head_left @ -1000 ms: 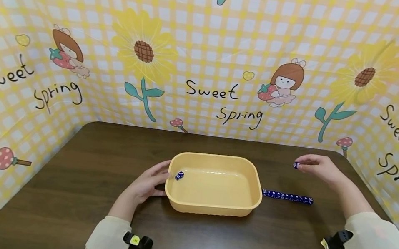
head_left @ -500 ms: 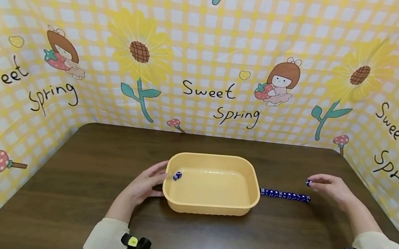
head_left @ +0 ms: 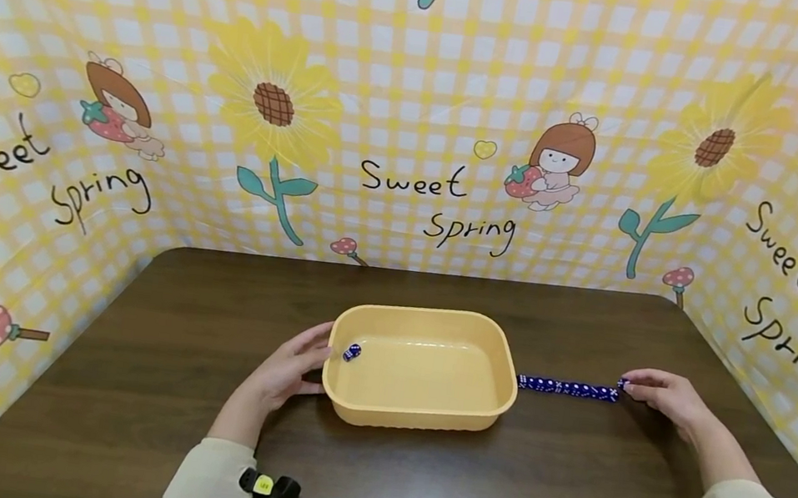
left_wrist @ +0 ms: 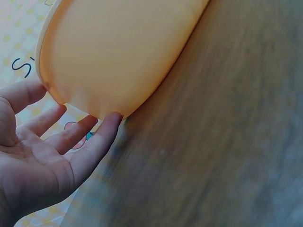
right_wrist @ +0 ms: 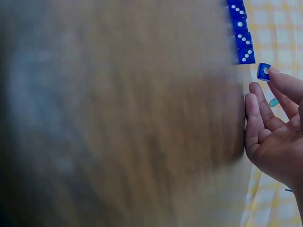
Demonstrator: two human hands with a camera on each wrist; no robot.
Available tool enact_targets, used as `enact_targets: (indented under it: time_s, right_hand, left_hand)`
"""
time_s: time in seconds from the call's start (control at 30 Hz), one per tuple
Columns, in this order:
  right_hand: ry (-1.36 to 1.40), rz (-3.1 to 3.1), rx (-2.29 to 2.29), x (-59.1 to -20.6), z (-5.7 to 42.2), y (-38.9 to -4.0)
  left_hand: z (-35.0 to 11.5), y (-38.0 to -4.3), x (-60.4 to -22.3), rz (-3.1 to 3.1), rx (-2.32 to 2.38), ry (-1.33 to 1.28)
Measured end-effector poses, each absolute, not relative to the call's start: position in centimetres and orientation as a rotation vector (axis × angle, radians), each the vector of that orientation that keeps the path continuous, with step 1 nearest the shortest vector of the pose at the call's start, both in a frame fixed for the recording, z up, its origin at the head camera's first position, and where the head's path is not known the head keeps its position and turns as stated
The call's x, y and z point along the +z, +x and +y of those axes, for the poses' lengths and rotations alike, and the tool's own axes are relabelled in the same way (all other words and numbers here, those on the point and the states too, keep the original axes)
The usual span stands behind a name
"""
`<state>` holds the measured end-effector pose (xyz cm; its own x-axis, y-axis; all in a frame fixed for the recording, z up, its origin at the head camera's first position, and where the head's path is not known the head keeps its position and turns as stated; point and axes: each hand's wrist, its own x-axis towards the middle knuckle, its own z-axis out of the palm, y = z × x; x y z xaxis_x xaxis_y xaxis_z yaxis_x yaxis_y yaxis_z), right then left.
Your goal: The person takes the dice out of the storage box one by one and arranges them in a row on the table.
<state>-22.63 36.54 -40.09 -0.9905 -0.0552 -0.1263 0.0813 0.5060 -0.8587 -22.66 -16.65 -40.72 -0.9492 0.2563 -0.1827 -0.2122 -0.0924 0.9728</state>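
My left hand (head_left: 291, 369) rests at the left end of a yellow plastic tub (head_left: 415, 416). In the left wrist view, its extended fingertips (left_wrist: 113, 118) touch the tub's end wall. Between thumb and finger, my right hand (head_left: 670, 397) pinches a blue die (right_wrist: 263, 72) with white dots. That die is right by the right end of a straight row of blue dice (head_left: 566, 388), with a small gap showing in the right wrist view. The row runs from the tub's right side. Blue dice (head_left: 352, 352) lie inside the tub near its left end.
Everything stands on a dark brown wooden table (head_left: 413, 486). A yellow checked cloth (head_left: 422, 75) with printed flowers and lettering hangs behind and at both sides. Black wrist cameras (head_left: 279, 495) are strapped over the light sleeves.
My right hand has brought the pinched die toward me and down to the right end of the row. The left hand stays at the tub; the view has shifted slightly.
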Motion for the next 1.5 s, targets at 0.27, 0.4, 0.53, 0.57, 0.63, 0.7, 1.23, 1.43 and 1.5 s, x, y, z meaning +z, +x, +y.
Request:
enact_targets:
  time_s: [0.27, 0.4, 0.53, 0.57, 0.63, 0.7, 1.23, 1.43, 1.5]
  right_hand:
    - [0.005, 2.72, -1.39, -40.8, 36.5, -22.5]
    - [-0.008, 2.735, -1.358, -41.1, 36.5, -22.5]
    - [-0.016, 2.744, -1.347, -41.2, 36.5, -22.5]
    - [-0.025, 2.745, -1.348, -41.2, 36.5, -22.5]
    - [-0.023, 2.745, -1.342, -41.2, 36.3, -22.5]
    - [-0.028, 2.747, -1.336, -41.1, 36.2, -22.4]
    - [-0.058, 2.723, -1.35, -40.4, 35.9, -22.5]
    - [-0.031, 2.655, -1.406, -39.2, 36.3, -22.4]
    - [-0.011, 2.631, -1.454, -38.7, 36.6, -22.5]
  left_hand:
    - [-16.7, -22.6, -40.8, 1.871, 2.117, 0.044]
    - [-16.7, -22.7, -40.8, 1.865, 2.115, 0.045]
    - [-16.7, -22.7, -40.8, 1.869, 2.11, 0.042]
    - [-16.7, -22.7, -40.8, 1.87, 2.11, 0.039]
    - [-16.7, -22.7, -40.8, 1.873, 2.107, 0.037]
    - [-16.7, -22.7, -40.8, 1.873, 2.106, 0.037]
    - [-16.9, -22.6, -40.6, 1.871, 2.116, 0.063]
    - [-16.8, -22.5, -40.6, 1.871, 2.121, 0.056]
    - [-16.8, -22.5, -40.6, 1.868, 2.126, 0.052]
